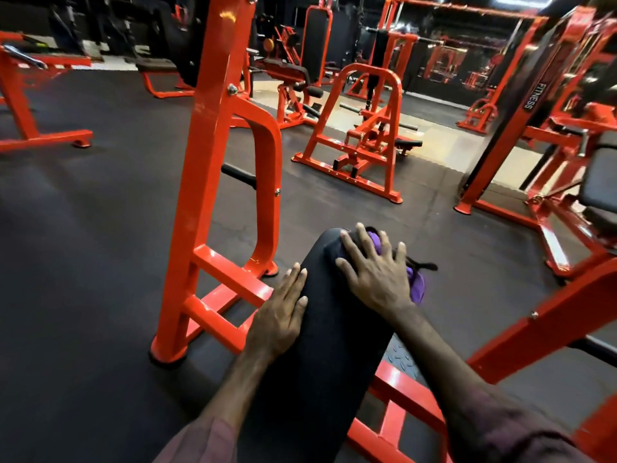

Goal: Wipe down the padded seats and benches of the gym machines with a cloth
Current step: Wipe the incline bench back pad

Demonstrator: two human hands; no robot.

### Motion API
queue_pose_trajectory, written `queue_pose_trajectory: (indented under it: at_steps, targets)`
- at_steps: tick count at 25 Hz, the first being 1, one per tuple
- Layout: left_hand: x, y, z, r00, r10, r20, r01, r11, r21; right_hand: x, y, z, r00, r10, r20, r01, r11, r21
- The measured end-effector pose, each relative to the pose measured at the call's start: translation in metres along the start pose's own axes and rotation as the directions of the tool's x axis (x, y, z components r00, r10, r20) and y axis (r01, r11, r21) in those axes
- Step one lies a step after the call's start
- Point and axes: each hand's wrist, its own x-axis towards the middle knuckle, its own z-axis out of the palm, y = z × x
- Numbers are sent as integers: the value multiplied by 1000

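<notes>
Black padded bench surface point(320, 329) on an orange frame, purple cloth point(415, 282) at its far end under the right hand point(374, 272), left hand point(280, 315) flat on its left edge

Black rubber floor point(100, 245) covers most of the room. An orange upright frame point(213, 162) stands at centre left of the frame, its feet on the floor. Behind it, at upper centre, stands an orange A-shaped machine point(367, 128) on a paler floor strip point(444, 145). At upper right, a black panel point(531, 96) reads "FITNESS".
</notes>
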Motion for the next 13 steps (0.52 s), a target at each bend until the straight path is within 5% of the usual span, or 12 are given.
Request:
queue_pose_trajectory:
  at_steps: [4, 10, 13]
  targets:
    - [-1, -3, -1, 999, 37, -23, -38, 998, -42, -36, 9, 12, 965, -260, -15, 258, 961, -99]
    - [-2, -3, -4, 1000, 27, 1, -27, 998, -49, 12, -1, 1, 992, 112, 61, -116, 991, 63]
    - [-1, -6, -1, 1000, 29, 11, -29, 999, -27, 17, -22, 2, 997, -74, 22, 74, 997, 11]
